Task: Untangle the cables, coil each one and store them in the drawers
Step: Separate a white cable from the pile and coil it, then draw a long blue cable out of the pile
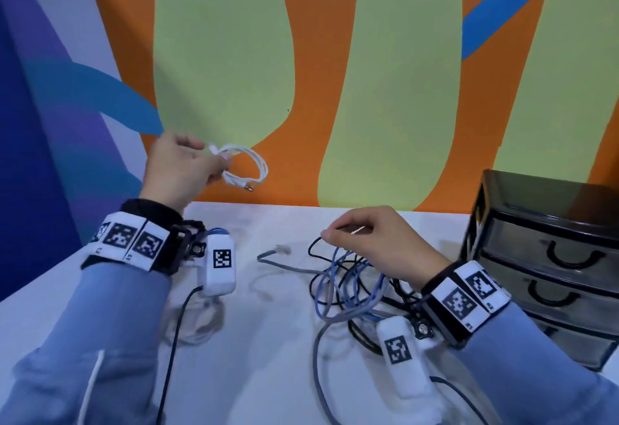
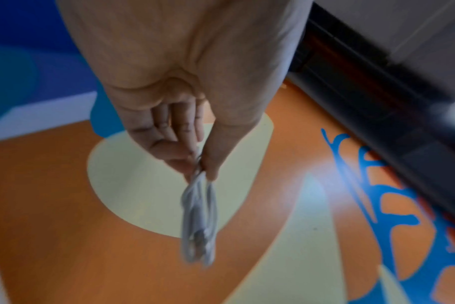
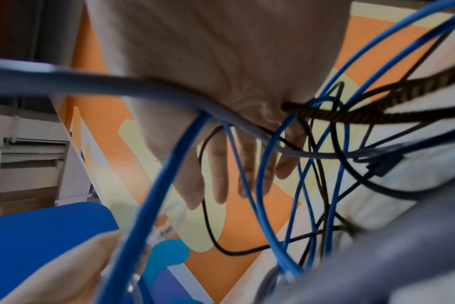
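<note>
Left hand (image 1: 181,170) pinching white coil (image 1: 248,166); right hand (image 1: 378,243) pinching tangle (image 1: 348,284) strand beside drawers (image 1: 549,257).

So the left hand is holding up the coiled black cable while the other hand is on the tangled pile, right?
Not quite. The coiled cable in the left hand is white, not black, as the head view shows. The right hand is on the tangled pile.

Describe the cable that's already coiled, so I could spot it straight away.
Look left of the white table, up in front of the painted wall. The left hand pinches a small white coil in the air; unlike the blue, grey and black tangle, it is neatly looped.
</note>
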Demonstrator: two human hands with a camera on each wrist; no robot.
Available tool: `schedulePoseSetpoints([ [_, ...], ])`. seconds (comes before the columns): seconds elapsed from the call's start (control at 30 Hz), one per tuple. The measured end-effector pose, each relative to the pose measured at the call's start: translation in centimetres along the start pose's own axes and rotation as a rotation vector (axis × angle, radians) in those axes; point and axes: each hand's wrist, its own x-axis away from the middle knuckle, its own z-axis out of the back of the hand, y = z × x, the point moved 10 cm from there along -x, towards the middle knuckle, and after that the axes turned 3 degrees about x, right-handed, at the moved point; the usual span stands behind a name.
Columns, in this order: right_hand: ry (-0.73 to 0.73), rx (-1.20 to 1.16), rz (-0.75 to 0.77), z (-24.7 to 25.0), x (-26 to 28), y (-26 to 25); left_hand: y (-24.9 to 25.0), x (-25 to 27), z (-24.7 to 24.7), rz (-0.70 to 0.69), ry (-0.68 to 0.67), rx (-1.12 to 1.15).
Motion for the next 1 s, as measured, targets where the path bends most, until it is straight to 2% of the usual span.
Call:
schedulePoseSetpoints([
  [0.1,-0.037,0.082,0.005,-0.1,0.2,-0.2,-3.6,-0.6,-0.8,0.115,-0.158,-0.357],
  [0.2,0.010,0.076,-0.005,0.4,0.3,-0.2,-5.3,0.6,-3.2,0.146,-0.310,-0.592],
  [0.37,0.153,-0.112,0.005,2.0,0.0,0.1,-6.2,1.4,-5.2,0.130,-0.401,-0.844],
  [0.53,0.278,-0.175,0.024,3.4,0.1,0.2,-6.3,2.6,-6.3,0.166,-0.517,-0.967],
  [0.6,0.321,-0.221,0.041,3.7,0.2,0.1,-5.9,3.1,-6.8,0.133,-0.563,-1.020],
  [0.67,0.358,-0.273,0.053,4.0,0.3,0.0,-3.6,3.3,-8.0,-0.017,-0.553,-0.956],
  [0.77,0.399,-0.381,0.063,4.3,0.4,-0.1,2.3,6.1,-11.1,-0.249,-0.571,-0.532],
  [0.83,0.416,-0.455,0.103,4.7,0.5,-0.5,4.3,8.8,-13.6,-0.266,-0.682,-0.357],
  [0.93,0.448,-0.522,0.172,5.4,0.9,-1.4,2.9,11.7,-17.1,-0.266,-0.918,-0.387],
  [1.0,0.451,-0.570,0.193,5.6,1.0,-1.6,2.1,12.2,-17.9,-0.267,-0.955,-0.353],
])
